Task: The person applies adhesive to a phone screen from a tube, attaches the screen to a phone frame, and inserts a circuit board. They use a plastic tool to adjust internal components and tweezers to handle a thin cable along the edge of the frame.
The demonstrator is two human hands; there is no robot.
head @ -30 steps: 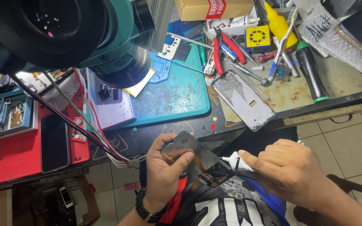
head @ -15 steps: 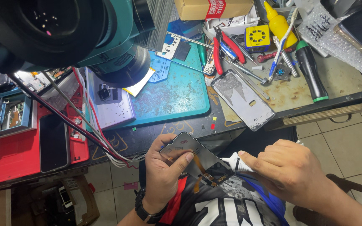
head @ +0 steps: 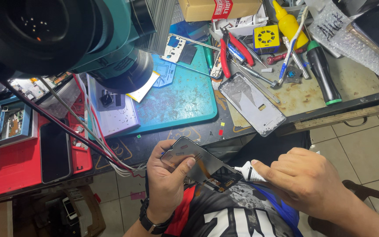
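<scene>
Left hand point(head: 167, 184) fingers closed around a phone display panel point(head: 200, 164), thumb on its face. Right hand point(head: 305, 184) pinches a small white adhesive tube point(head: 250, 172), nozzle at the panel's edge. Judged thin, light, fragile; hold by edges.

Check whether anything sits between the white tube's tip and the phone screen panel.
Nothing visible does. The right hand holds the white tube with its tip right at the edge of the phone screen panel, which the left hand grips.
</scene>
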